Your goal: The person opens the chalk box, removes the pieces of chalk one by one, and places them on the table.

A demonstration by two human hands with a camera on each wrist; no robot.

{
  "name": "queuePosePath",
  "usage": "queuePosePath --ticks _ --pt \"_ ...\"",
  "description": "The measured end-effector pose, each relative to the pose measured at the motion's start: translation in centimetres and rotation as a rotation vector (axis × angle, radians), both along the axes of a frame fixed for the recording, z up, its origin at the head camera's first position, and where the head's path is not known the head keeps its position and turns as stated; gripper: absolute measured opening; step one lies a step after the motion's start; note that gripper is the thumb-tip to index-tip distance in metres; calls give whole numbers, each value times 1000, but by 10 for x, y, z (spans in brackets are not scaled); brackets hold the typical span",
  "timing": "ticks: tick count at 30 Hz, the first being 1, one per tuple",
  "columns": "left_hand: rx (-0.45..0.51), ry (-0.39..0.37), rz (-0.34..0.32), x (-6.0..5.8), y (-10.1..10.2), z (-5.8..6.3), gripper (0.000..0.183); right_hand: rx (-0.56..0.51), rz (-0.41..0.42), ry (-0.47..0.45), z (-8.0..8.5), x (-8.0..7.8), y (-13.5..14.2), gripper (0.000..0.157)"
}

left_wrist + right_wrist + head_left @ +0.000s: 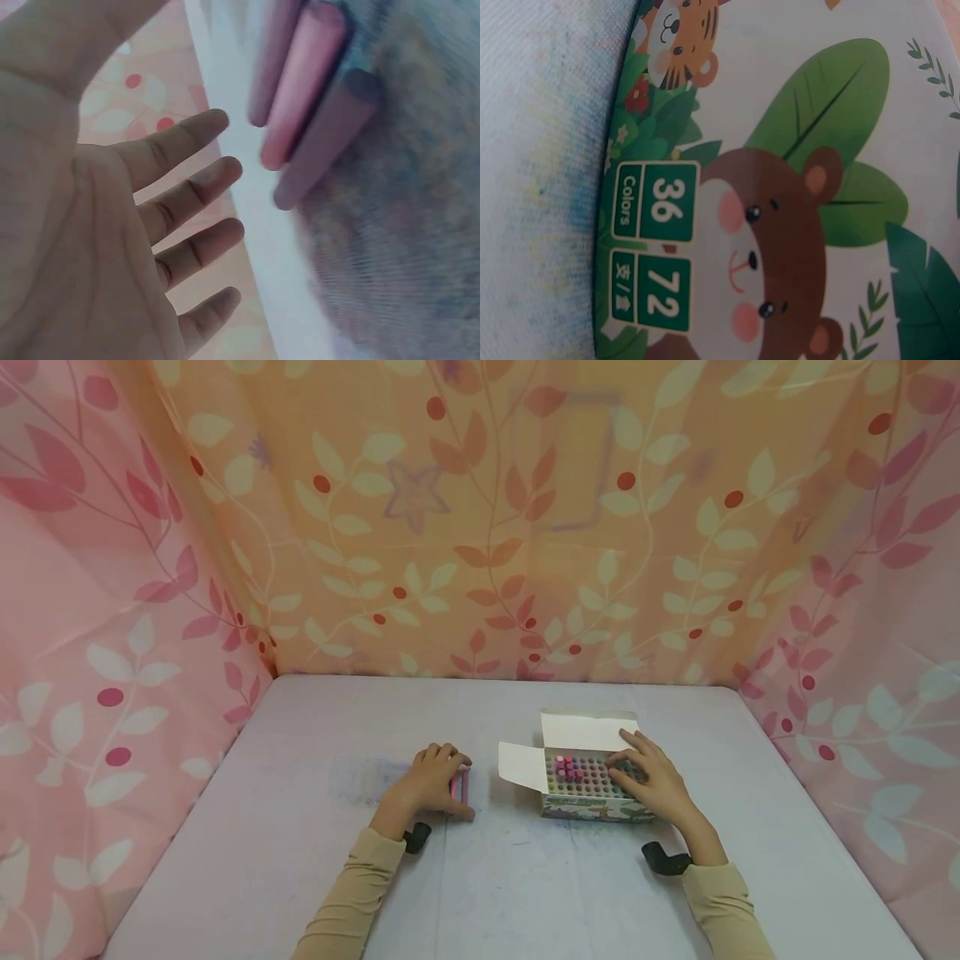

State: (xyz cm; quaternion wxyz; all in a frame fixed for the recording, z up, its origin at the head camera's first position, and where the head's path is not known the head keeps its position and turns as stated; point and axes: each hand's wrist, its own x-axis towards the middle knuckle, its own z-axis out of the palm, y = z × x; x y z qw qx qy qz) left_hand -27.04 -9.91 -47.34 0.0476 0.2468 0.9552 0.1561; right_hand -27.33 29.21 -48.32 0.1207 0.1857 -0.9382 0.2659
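Note:
Three chalk sticks lie side by side on the cloth: a pink chalk stick (304,90), a dark purple one (330,139) and a mauve one (274,60). My left hand (431,779) arches over them; its fingers are spread, with a gap to the chalk in the left wrist view. To the right stands an open cardboard box (596,808) with rows of holes inside. Several pink and purple chalks (568,770) stand upright at its left. Over the box's right end lies my right hand (654,781), fingers loosely extended; whether they touch anything inside is hidden.
A white side flap (522,767) sticks out left of the box, and the raised lid (588,731) stands behind it. The pale tablecloth (300,860) has bluish smudges. Patterned curtains (480,527) enclose the table at the back and sides.

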Motion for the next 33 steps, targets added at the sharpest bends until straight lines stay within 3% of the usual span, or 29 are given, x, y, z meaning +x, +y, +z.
queuePosePath --ticks 11,20,26,33 --pt "155 169 -36 -3 5 18 55 -15 26 18 -3 -1 -2 13" --pt "185 299 -107 -10 25 39 47 -17 14 11 -1 1 -3 13" --pt "211 357 -189 -12 46 52 38 -16 10 15 1 2 -2 14" --pt "159 343 -232 -13 77 49 31 -25 18 19 2 4 -1 13"
